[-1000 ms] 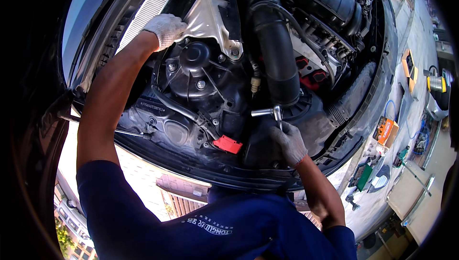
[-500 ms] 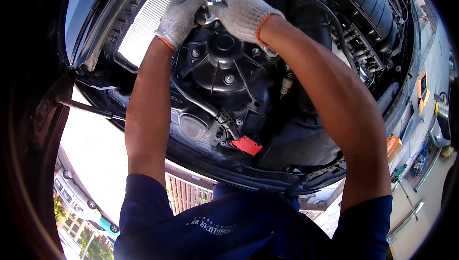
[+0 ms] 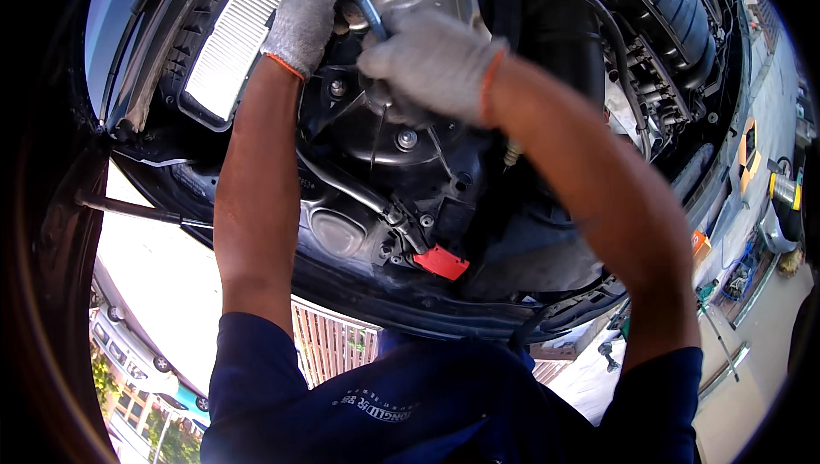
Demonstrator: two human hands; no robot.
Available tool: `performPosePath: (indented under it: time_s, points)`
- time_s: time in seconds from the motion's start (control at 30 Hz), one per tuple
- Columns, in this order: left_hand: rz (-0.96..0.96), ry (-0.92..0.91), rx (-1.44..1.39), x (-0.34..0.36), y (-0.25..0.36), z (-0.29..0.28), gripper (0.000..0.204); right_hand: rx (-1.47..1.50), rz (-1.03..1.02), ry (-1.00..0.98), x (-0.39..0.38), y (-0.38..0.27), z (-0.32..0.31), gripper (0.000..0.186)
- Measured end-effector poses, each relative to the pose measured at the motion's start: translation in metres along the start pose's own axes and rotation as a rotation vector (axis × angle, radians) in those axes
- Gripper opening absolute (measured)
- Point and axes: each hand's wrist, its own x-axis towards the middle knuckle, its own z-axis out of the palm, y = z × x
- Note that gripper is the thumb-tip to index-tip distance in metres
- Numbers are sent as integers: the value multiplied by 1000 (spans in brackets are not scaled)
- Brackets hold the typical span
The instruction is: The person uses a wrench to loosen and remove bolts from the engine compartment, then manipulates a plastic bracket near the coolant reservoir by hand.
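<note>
Both hands wear grey knit gloves with orange cuffs. My right hand [image 3: 431,67], smeared by motion, is closed round the lower end of a shiny metal wrench [image 3: 368,7]. At the wrench's far end my left hand [image 3: 312,16] has its fingers curled over the head; the fastener there is hidden. Under my right hand lies a black domed mount with bolts, one of them a shiny bolt [image 3: 407,138] in plain view. A white pleated filter [image 3: 239,46] sits just left of my left hand.
A black hose [image 3: 346,180] runs down to a red plastic cover [image 3: 442,262]. The engine [image 3: 670,11] fills the upper right. At the left, a prop rod [image 3: 141,208] crosses to the body edge. Tools and a yellow-banded object [image 3: 784,192] lie on the ground at far right.
My right hand has swung down and toward me with the wrench's lower end, baring its shaft. My left hand stays by the wrench head. The whole view has shifted slightly.
</note>
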Motion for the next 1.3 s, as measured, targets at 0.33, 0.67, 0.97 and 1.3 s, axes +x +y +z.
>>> performPosePath:
  time_s: [0.33,0.67,0.97,1.3]
  points:
    - [-64,-162,-36,10,-10,-19,40,-676,-28,57,-2,-42,8,29]
    - [-46,-241,-172,26,-17,-16,42,64,162,196,-3,-77,29,38]
    - [-159,-85,-153,15,-25,-15,42,-420,273,154,-6,-24,-12,31]
    - [-179,-145,-266,15,-27,-18,37,-497,276,286,-5,-2,-20,42]
